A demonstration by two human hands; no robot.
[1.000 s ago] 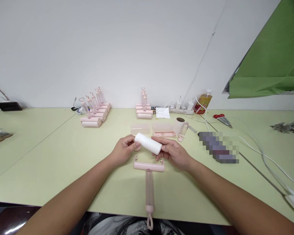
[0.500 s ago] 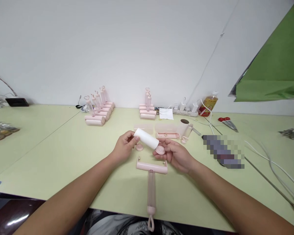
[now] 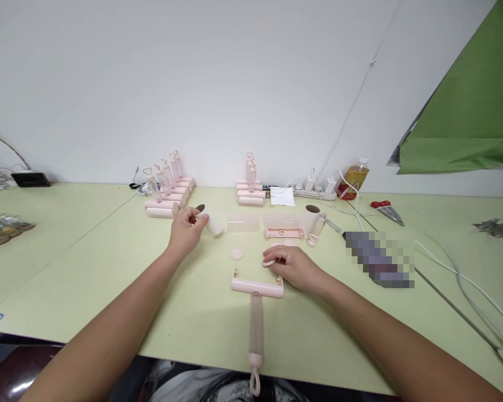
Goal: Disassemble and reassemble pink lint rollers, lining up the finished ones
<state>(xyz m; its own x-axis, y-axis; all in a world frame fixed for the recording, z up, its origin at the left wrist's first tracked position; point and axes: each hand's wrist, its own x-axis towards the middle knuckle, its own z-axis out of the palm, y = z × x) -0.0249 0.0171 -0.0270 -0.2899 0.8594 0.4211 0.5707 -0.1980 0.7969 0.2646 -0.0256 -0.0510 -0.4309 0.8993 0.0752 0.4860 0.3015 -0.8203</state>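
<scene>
My left hand (image 3: 185, 231) is closed on a white paper roll (image 3: 210, 222) and holds it out to the left, low over the table. My right hand (image 3: 292, 266) rests on the table and pinches a small pink end cap (image 3: 269, 261) between thumb and fingers. A pink lint roller frame (image 3: 256, 287) with a long handle lies in front of me, just left of my right hand. A second round pink cap (image 3: 237, 253) lies on the table between my hands.
Rows of assembled pink rollers (image 3: 166, 192) and another stack (image 3: 248, 191) stand at the back. A clear cover (image 3: 243, 223), a pink tray (image 3: 281, 230), another roll (image 3: 311, 218), a power strip (image 3: 317, 191), a bottle (image 3: 352, 178), scissors (image 3: 384, 208) and cables (image 3: 461, 273) lie to the right.
My left hand has carried the white roll away to the left. My right hand pulled a pink cap off the roll's end and dropped to the table with it.
</scene>
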